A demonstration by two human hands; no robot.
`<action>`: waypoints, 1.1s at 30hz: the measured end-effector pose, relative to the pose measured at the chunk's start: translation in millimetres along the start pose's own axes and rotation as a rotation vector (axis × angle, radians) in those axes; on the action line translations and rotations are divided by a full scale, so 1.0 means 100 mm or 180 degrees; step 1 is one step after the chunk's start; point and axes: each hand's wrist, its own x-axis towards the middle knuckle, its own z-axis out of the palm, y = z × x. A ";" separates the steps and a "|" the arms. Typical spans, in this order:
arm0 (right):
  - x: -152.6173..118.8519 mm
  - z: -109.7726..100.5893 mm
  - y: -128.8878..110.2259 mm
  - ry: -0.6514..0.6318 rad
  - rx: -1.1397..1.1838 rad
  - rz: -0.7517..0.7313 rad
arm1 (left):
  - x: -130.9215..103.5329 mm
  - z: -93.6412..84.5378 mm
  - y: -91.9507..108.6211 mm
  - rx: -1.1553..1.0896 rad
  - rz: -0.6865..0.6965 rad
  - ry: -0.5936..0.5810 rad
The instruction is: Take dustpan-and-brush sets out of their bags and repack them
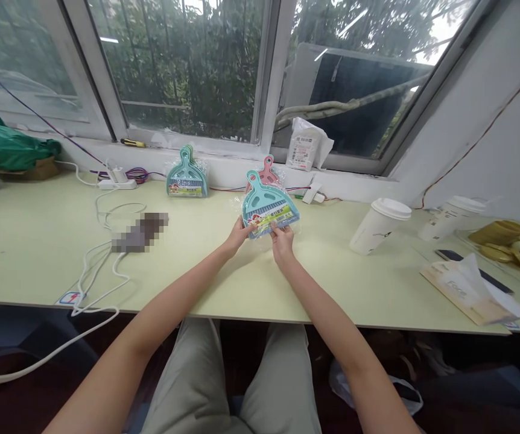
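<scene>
A teal mini dustpan and brush set (pixel 266 202) in clear plastic wrap is held up over the table, its handle pointing up and to the left. My left hand (pixel 238 236) grips its lower left edge, and my right hand (pixel 282 241) pinches the bottom edge near the middle. Just behind it stands a pink dustpan set (pixel 269 172), partly hidden by the teal one. Further left, more teal and green dustpan sets (pixel 186 176) lean together against the wall under the window.
White paper cups with lids (pixel 381 226) stand at the right, near a tissue pack (pixel 472 292) and a dark phone (pixel 495 278). White cables (pixel 101 310) and a power strip (pixel 116 181) lie at the left. A wrapped white package (pixel 307 144) sits on the sill beside the window.
</scene>
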 end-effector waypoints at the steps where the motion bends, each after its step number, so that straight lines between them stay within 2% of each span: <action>1: 0.01 0.00 -0.01 -0.0006 0.0001 0.0026 | 0.00 -0.01 0.00 -0.0003 -0.0032 -0.0064; 3: 0.07 -0.03 -0.07 -0.0100 -0.0129 0.0219 | 0.02 -0.04 0.01 -0.0029 -0.0096 -0.0164; 6: 0.20 -0.17 -0.23 -0.0560 -0.0704 0.0807 | 0.09 -0.14 0.03 -0.0127 -0.0248 -0.0059; 8: 0.28 -0.28 -0.34 -0.0743 -0.1322 0.0815 | 0.15 -0.27 0.06 -0.0254 -0.0356 0.0094; 9: 0.30 -0.33 -0.40 -0.0752 -0.1659 0.0563 | 0.19 -0.35 0.07 -0.0340 -0.0392 0.0186; 11: 0.31 -0.38 -0.48 -0.0806 -0.2320 -0.0286 | 0.24 -0.50 0.10 -0.0497 -0.0424 0.0340; 13: 0.28 -0.38 -0.52 -0.1075 -0.2847 -0.1131 | 0.26 -0.63 0.13 -0.0572 -0.0435 0.0371; 16: 0.24 -0.35 -0.49 -0.1430 -0.3276 -0.1699 | 0.26 -0.70 0.13 -0.0597 -0.0520 0.0186; 23: 0.29 -0.40 -0.39 -0.0975 -0.2955 -0.1531 | 0.27 -0.67 0.02 -0.0276 -0.1037 -0.0457; 30: 0.32 -0.45 -0.34 -0.0697 -0.2873 -0.1758 | 0.24 -0.67 0.01 0.0055 -0.0988 -0.1036; 33: 0.35 -0.48 -0.28 -0.0474 -0.2822 -0.1605 | 0.19 -0.63 0.05 0.0404 -0.0878 -0.1265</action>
